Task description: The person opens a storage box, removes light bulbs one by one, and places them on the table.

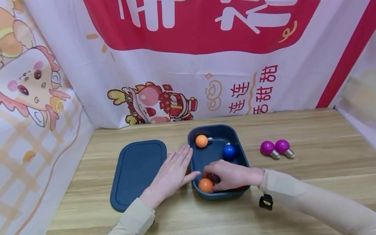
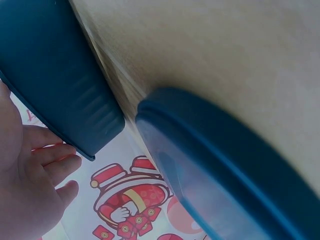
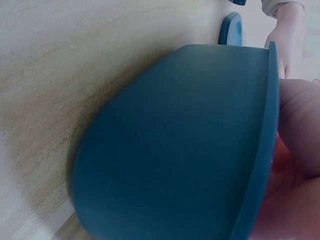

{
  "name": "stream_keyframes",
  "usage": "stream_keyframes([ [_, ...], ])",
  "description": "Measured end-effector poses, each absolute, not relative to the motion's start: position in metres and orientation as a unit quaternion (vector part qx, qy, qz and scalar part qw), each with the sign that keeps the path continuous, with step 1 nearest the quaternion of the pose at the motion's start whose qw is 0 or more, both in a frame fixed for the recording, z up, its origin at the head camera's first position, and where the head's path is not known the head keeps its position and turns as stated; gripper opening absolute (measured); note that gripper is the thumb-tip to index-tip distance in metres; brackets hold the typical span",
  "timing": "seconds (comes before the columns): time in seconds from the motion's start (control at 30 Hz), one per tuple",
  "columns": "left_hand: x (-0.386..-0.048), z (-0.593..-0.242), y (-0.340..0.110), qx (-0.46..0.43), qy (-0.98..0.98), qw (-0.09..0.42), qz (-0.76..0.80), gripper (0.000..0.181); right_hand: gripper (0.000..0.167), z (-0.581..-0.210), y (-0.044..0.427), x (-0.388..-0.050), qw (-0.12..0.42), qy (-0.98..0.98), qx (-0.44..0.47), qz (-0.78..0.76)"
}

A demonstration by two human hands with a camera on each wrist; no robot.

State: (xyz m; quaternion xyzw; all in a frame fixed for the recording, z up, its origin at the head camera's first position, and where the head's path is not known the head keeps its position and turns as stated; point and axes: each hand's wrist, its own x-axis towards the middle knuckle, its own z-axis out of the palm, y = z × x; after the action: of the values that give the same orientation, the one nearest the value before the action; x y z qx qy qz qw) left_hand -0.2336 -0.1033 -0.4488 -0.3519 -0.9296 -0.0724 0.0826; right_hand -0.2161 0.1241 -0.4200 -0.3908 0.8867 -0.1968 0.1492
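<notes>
The box points lengthwise forward, left hand outstretched against it, right hand inside, grip unclear.

Bright, even light covers my counter; beyond its right edge the curtain blurs. My wrist views are dimmer and soft, with shadow hugging the box and pale sheen across the lid.

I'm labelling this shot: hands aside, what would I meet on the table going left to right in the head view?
Lid → box, with the far orange bulb then the blue bulb inside → left purple bulb → right purple bulb.
</notes>
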Motion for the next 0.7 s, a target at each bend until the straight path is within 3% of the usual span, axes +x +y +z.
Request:
stream_keyframes([
  [0.4, -0.232, -0.448, -0.103, -0.354, -0.928, 0.083, -0.075, 0.075, 0.035, -0.422, 0.126, -0.215, 0.157, 0.887, -0.387, -0.195],
  [0.7, -0.232, -0.448, -0.103, -0.351, -0.929, 0.084, -0.078, 0.076, 0.036, -0.411, 0.139, -0.216, 0.128, 0.9, -0.358, -0.211],
])
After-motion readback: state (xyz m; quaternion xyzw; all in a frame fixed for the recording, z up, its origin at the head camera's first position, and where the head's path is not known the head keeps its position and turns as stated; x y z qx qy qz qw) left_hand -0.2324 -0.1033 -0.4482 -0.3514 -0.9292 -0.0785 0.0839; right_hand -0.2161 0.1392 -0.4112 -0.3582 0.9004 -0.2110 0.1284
